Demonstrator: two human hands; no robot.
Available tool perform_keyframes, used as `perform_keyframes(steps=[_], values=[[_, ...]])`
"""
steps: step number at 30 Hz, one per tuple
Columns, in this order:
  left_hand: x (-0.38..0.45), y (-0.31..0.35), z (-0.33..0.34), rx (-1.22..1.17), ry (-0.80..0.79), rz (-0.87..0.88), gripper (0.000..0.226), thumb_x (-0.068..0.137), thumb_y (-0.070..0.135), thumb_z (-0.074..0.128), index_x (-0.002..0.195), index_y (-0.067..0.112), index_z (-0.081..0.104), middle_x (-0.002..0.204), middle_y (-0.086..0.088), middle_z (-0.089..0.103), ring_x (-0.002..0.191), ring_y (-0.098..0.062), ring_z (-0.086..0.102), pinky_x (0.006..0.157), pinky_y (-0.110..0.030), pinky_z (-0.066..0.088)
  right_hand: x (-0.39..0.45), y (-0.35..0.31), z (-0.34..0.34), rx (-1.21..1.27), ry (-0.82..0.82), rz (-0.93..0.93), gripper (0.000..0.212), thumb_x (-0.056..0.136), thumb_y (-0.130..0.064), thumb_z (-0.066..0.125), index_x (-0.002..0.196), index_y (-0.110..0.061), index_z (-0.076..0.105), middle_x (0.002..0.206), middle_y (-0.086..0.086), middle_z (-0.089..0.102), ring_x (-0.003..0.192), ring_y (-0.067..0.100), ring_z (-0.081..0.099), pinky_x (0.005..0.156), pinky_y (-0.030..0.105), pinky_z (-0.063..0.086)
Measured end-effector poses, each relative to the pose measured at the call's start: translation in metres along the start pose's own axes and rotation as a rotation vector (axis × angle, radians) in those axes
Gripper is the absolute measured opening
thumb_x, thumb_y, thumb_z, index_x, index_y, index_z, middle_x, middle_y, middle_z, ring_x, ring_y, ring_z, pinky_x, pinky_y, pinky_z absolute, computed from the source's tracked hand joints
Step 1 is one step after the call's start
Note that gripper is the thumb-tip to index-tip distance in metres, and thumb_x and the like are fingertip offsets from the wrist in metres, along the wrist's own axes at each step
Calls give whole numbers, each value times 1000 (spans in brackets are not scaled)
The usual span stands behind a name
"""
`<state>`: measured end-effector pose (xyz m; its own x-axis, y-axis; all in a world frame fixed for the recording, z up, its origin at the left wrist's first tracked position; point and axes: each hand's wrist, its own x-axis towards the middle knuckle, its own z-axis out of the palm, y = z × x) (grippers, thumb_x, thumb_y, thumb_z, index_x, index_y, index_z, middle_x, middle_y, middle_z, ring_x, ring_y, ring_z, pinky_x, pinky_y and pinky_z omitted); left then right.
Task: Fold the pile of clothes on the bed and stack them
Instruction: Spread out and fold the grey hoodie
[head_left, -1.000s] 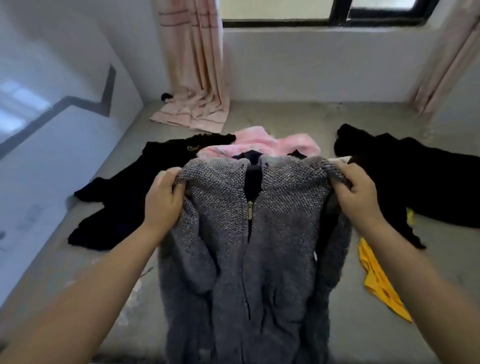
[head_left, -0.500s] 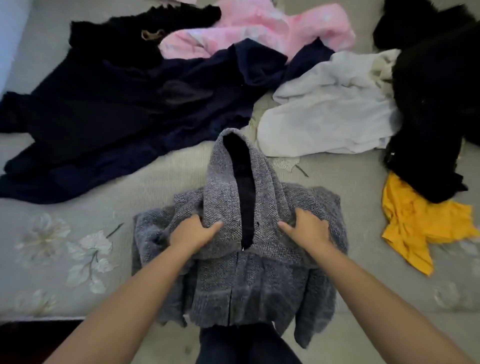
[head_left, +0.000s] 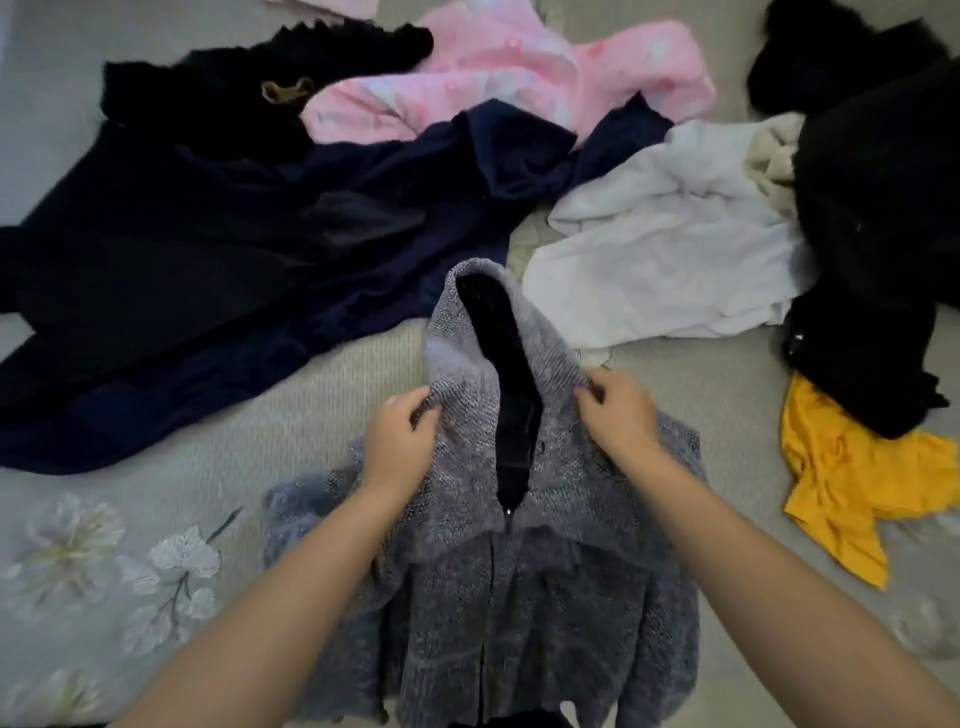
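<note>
Your fingers (head_left: 423, 410) on the left hand (head_left: 400, 441) pinch the left edge of the hood, and those of your right hand (head_left: 621, 418) pinch its right edge; both hands are curled onto the knit. You hold one grey knitted hoodie (head_left: 519, 597), lying front-up on the near middle of the bed (head_left: 311, 415), zip closed. Its long axis runs near to far, with the hood (head_left: 483, 343) pointing away from you and the hem at the near edge.

Around it you have six other garments, all unfolded: one navy garment (head_left: 260, 270) spread wide at far left, one black fuzzy piece (head_left: 218, 98) beyond it, one pink garment (head_left: 519, 78) at far centre, one white garment (head_left: 665, 260) just right of the hood's tip, one black heap (head_left: 872, 234) at far right, and one yellow garment (head_left: 841, 478) at right, partly under that heap. The navy garment lies close to the hood's left side. The bed sheet shows a flower print (head_left: 104, 561) at near left.
</note>
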<state>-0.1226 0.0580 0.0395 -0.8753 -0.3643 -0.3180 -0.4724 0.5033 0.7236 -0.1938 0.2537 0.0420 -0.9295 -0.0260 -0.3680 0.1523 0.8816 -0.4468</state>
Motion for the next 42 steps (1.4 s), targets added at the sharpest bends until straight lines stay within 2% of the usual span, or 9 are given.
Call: perform_keyframes(steps=[4, 9, 12, 14, 21, 29, 34, 38, 42], values=[[44, 62, -54, -98, 239, 322, 27, 87, 16, 49, 90, -5, 65, 70, -4, 48, 67, -16, 45, 60, -20, 29, 32, -56, -83, 203, 431, -281, 28, 81, -18, 48, 91, -1, 67, 74, 9, 49, 82, 30, 53, 76, 42, 38], [124, 139, -108, -66, 406, 525, 31, 89, 17, 50, 108, -3, 63, 80, -12, 56, 81, -27, 53, 68, -23, 34, 100, -130, -146, 263, 747, -502, 28, 81, -11, 52, 102, -1, 69, 83, 22, 61, 79, 35, 57, 71, 41, 42], [166, 142, -103, 111, 323, 353, 51, 94, 15, 49, 142, 11, 32, 126, -16, 52, 114, -32, 48, 88, -34, 39, 139, -132, -134, 19, 497, -223, 48, 93, -21, 48, 139, -13, 38, 127, 20, 47, 112, 34, 47, 92, 40, 35], [172, 127, -90, 297, 209, 134, 65, 94, 21, 49, 148, 14, 12, 143, -18, 33, 127, -35, 37, 97, -42, 37, 142, -121, -113, -176, 270, -91, 52, 94, -25, 46, 142, -15, 28, 143, 16, 29, 126, 33, 35, 100, 41, 30], [105, 19, 5, 671, -167, 88, 58, 96, 29, 43, 145, 8, 21, 151, -15, 20, 140, -28, 18, 111, -42, 24, 85, -17, -4, -394, -88, -4, 41, 94, -31, 44, 131, -13, 42, 135, 12, 40, 127, 30, 35, 104, 47, 28], [6, -61, 68, 631, -239, -90, 64, 96, 39, 38, 148, 12, 12, 154, -16, 5, 142, -30, 5, 112, -44, 17, 6, 115, 49, -148, 55, 476, 42, 97, -32, 37, 133, -12, 43, 126, 16, 51, 113, 35, 48, 97, 46, 35], [-9, -71, 86, 648, -211, -70, 69, 93, 25, 52, 147, 5, 13, 153, -22, 1, 142, -34, 1, 112, -50, 13, -7, 129, 57, -67, -21, 457, 36, 91, -31, 51, 121, -11, 52, 109, 11, 63, 103, 31, 56, 97, 40, 34], [-4, -62, 95, 668, -131, 113, 78, 76, 10, 72, 140, -3, 30, 146, -32, 20, 136, -46, 19, 105, -63, 15, 3, 127, 11, -203, 118, 375, 26, 91, -17, 47, 112, -12, 60, 105, 14, 65, 102, 32, 55, 91, 34, 29], [4, -13, 121, 686, -270, 215, 70, 93, 32, 50, 147, 6, 13, 154, -19, 1, 143, -32, -5, 112, -50, -3, 31, 143, -86, -275, 362, 419, 29, 90, -15, 45, 114, -16, 60, 112, 17, 62, 109, 35, 52, 91, 36, 29]])
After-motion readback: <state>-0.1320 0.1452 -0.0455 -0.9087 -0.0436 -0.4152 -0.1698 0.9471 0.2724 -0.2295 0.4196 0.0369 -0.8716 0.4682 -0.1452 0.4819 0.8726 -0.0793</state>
